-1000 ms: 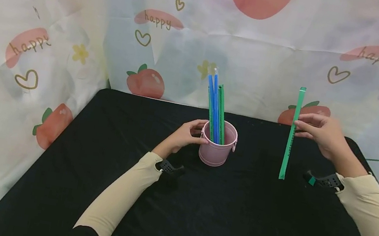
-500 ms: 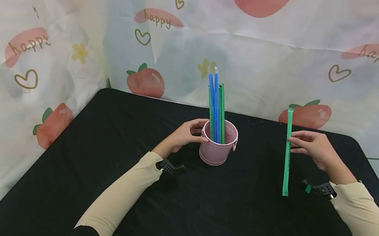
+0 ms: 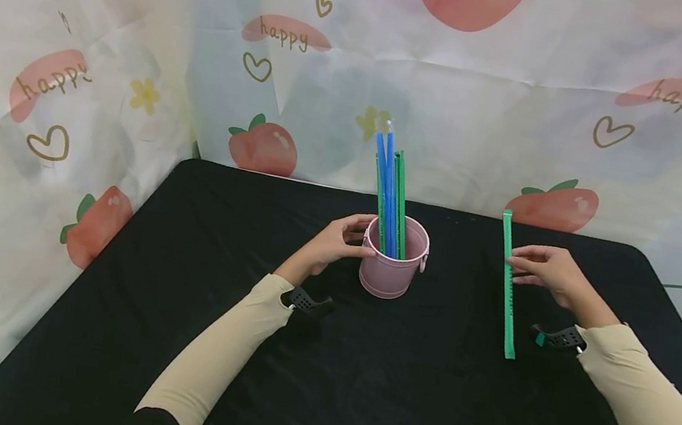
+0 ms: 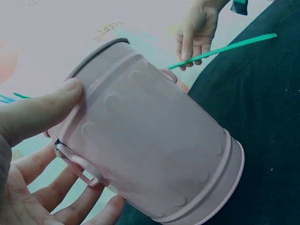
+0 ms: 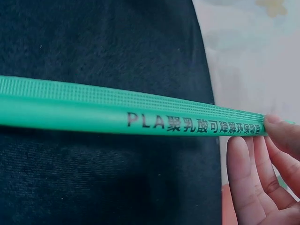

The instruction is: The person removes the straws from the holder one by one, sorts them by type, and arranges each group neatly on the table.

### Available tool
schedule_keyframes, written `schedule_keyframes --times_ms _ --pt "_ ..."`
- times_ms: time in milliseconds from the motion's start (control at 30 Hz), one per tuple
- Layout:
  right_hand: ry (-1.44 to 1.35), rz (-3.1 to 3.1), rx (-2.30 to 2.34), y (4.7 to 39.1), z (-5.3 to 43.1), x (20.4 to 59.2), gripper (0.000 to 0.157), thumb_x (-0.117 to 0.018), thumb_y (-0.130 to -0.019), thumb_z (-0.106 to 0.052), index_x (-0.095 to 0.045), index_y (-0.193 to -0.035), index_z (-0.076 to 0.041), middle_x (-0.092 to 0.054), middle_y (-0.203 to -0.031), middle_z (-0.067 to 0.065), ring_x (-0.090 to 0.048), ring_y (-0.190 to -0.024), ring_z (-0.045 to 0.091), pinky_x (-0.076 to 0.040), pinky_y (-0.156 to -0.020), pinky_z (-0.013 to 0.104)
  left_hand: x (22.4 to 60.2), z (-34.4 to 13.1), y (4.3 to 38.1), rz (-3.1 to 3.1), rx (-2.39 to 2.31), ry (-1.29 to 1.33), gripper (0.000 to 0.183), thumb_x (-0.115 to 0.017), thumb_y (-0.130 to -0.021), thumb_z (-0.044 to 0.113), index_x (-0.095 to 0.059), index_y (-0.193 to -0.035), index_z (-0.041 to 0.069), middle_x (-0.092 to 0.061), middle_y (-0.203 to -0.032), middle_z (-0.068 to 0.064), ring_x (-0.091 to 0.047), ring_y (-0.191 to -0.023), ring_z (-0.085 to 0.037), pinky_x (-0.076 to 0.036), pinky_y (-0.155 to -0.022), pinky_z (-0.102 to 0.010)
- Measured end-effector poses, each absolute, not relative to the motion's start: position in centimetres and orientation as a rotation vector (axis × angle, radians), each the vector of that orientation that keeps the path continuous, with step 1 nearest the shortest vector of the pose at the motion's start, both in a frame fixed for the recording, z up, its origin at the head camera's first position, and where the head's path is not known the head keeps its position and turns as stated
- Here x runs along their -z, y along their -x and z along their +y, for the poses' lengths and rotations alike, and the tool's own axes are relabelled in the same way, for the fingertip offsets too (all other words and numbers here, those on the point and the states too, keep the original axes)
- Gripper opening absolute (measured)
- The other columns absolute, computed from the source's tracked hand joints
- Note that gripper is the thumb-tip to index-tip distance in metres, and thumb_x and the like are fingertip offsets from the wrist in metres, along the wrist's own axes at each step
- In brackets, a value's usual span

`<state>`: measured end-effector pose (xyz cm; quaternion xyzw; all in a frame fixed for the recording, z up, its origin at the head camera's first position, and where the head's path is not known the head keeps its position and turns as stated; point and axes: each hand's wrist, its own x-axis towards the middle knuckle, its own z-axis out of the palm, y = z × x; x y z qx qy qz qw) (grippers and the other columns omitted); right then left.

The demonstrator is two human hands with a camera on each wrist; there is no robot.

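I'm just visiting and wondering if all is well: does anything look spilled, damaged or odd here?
Nothing stands out. The pink bucket stands upright, held by the left hand; the straws in it merely lean. The green straw in the right hand looks unbroken. I see nothing spilled.

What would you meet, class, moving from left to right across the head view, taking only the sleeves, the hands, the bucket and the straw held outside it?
Left sleeve → left hand → pink bucket → green straw → right hand → right sleeve.
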<state>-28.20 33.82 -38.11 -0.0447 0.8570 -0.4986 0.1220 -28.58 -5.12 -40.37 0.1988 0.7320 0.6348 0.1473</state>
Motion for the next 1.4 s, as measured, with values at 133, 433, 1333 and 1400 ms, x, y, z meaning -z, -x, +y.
schedule_keyframes --times_ms 133,433,1333,1400 --pt "0.090 2.501 1.445 28.7 33.8 38.7 0.048 -0.061 -0.092 -0.024 -0.049 -0.123 0.010 -0.063 -0.079 -0.022 -0.063 -0.077 -0.004 -0.056 -0.080 0.035 40.3 -5.1 28.5 2.112 -1.824 -0.566 0.061 -0.064 -0.085 0.003 -0.040 -0.141 0.008 -0.045 -0.142 -0.016 -0.045 -0.129 -0.033 -0.039 -0.107 -0.046" --pt "0.002 2.494 1.423 29.7 33.9 40.2 0.054 -0.062 -0.091 -0.024 -0.046 -0.127 0.014 -0.062 -0.076 -0.021 -0.062 -0.074 -0.004 -0.057 -0.078 0.033 40.4 -5.1 28.5 2.110 -1.819 -0.564 0.061 -0.065 -0.085 0.004 -0.040 -0.141 0.008 -0.046 -0.141 -0.015 -0.046 -0.129 -0.031 -0.038 -0.108 -0.043" --pt "-0.122 2.529 1.349 30.3 33.5 41.3 0.046 -0.060 -0.092 -0.014 -0.049 -0.123 0.018 -0.064 -0.073 -0.013 -0.064 -0.066 -0.002 -0.058 -0.069 0.029 40.3 -5.1 28.6 2.130 -1.812 -0.557 0.061 -0.065 -0.085 0.004 -0.041 -0.141 0.009 -0.047 -0.140 -0.014 -0.047 -0.128 -0.031 -0.038 -0.108 -0.043" --pt "-0.115 2.548 1.328 30.3 33.5 41.4 0.045 -0.061 -0.091 -0.015 -0.050 -0.121 0.018 -0.064 -0.072 -0.012 -0.064 -0.065 -0.001 -0.058 -0.068 0.029 40.3 -5.1 28.6 2.129 -1.811 -0.553 0.061 -0.066 -0.085 0.004 -0.041 -0.141 0.009 -0.047 -0.140 -0.014 -0.047 -0.128 -0.031 -0.038 -0.108 -0.043"
